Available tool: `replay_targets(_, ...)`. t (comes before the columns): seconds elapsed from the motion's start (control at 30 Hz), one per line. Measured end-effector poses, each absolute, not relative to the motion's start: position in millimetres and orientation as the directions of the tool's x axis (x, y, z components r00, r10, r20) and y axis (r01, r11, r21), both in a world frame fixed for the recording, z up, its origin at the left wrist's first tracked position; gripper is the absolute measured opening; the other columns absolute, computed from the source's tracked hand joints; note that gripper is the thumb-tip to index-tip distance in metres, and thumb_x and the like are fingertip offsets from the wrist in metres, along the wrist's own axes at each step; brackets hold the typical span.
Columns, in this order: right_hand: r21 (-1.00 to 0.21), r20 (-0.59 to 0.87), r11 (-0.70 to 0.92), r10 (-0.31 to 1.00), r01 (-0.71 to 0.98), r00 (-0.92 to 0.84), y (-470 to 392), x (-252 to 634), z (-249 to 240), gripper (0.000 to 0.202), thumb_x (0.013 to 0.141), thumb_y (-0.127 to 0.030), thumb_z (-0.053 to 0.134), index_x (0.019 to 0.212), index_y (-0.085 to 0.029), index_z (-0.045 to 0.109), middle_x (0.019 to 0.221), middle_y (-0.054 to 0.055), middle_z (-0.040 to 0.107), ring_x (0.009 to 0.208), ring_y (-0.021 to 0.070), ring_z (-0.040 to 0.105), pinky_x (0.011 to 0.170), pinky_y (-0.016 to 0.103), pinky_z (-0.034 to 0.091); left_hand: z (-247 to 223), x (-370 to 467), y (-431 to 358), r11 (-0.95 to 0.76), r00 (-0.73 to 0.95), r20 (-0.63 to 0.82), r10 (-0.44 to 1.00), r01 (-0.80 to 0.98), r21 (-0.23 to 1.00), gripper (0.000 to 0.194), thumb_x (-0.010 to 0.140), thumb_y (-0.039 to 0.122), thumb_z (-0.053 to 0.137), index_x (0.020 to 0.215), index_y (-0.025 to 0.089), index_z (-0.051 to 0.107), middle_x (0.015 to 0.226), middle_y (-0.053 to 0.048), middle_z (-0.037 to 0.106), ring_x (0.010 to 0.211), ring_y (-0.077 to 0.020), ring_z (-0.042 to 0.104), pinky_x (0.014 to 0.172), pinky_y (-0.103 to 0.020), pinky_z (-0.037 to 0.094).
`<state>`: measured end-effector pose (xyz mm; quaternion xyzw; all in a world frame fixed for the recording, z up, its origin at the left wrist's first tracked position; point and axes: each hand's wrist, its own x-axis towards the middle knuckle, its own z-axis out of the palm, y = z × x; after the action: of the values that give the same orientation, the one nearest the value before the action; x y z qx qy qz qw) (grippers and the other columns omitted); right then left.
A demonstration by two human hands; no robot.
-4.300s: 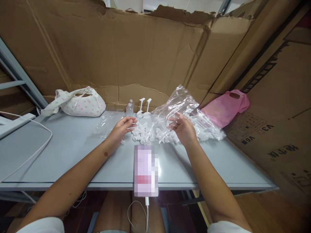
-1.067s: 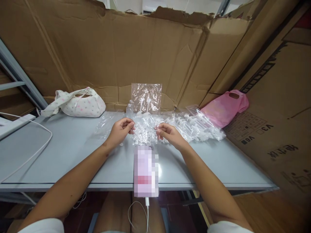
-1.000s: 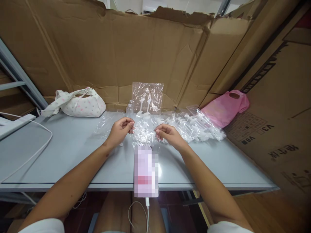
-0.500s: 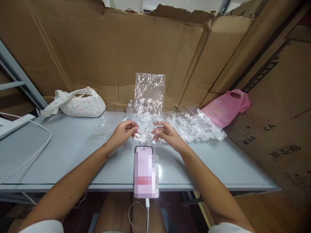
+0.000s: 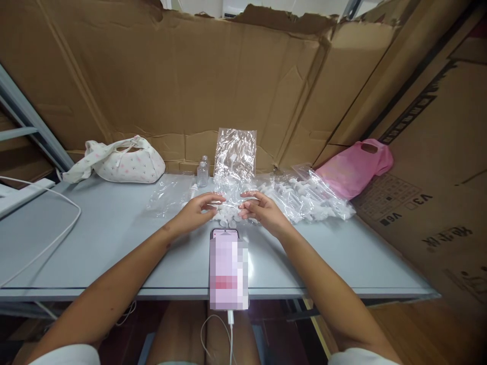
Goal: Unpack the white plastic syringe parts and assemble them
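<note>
Where hands (image 5: 195,211) (image 5: 267,213) face inward, clear bag (image 5: 236,152) between, upright

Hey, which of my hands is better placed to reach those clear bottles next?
Left, most likely. Your left hand is nearer the clear bottles, which stand just beyond it; your right hand is farther off, across the white pieces.

At three o'clock, the cardboard box (image 5: 452,152) carries "V3" (image 5: 425,200) and "V6" (image 5: 391,220), the square beside V6 filled black. Its larger characters (image 5: 451,234), towards four o'clock, are illegible.
</note>
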<state>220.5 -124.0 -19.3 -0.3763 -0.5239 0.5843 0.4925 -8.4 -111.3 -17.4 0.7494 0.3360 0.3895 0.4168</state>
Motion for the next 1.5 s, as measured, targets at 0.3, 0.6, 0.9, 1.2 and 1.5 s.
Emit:
replay_targets(0.3,-0.951,0.105,-0.016,0.922,-0.307,-0.374,-127,221,-19,0.075,0.074,-0.063,0.063,0.134,-0.028,0.035,0.110,0.010,0.068,0.088,0.0232,0.071,0.080,0.041,0.057,-8,-1,-118,-0.224,0.254,0.192,0.948,0.106,0.969,0.026,0.082,0.035,0.062,0.099,0.016,0.069,0.092,-0.009,0.073,0.086,-0.0188,0.068,0.084,-0.036,0.052)
replay_targets(0.6,-0.952,0.026,-0.049,0.971,-0.301,-0.238,-118,207,-31,0.022,0.076,-0.032,0.074,0.084,-0.019,0.058,0.082,0.004,0.072,0.082,0.0190,0.073,0.077,0.030,0.058,-17,3,-115,-0.171,0.291,0.171,0.941,-0.027,0.985,0.040,0.079,0.031,0.066,0.115,0.016,0.058,0.092,-0.007,0.070,0.087,-0.0190,0.070,0.086,-0.037,0.053)
replay_targets(0.9,-0.957,-0.050,-0.093,0.986,-0.273,-0.160,-117,204,-31,0.015,0.075,-0.023,0.074,0.084,-0.015,0.065,0.077,0.005,0.073,0.073,0.0171,0.073,0.068,0.026,0.060,-18,8,-116,-0.074,0.215,0.102,0.971,-0.135,0.988,0.075,0.085,0.015,0.058,0.148,0.019,0.016,0.098,-0.010,0.071,0.081,-0.0159,0.071,0.086,-0.037,0.054)
replay_targets(1.2,-0.978,0.028,0.003,0.992,-0.209,-0.119,-118,201,-32,0.021,0.073,-0.029,0.074,0.088,-0.017,0.065,0.072,0.003,0.071,0.072,0.0174,0.073,0.072,0.030,0.059,-16,4,-114,-0.081,0.216,0.111,0.970,-0.145,0.986,0.094,0.081,0.018,0.064,0.150,0.024,0.000,0.099,-0.008,0.068,0.085,-0.0159,0.069,0.089,-0.039,0.052)
replay_targets(1.5,-0.976,0.144,0.109,0.972,-0.186,-0.184,-129,190,-29,0.032,0.069,-0.040,0.074,0.091,-0.019,0.063,0.080,0.002,0.070,0.071,0.0170,0.071,0.069,0.033,0.057,-22,13,-118,-0.232,0.139,0.242,0.960,-0.085,0.969,0.100,0.073,0.023,0.073,0.148,0.027,0.007,0.082,-0.001,0.065,0.073,-0.0159,0.066,0.081,-0.040,0.053)
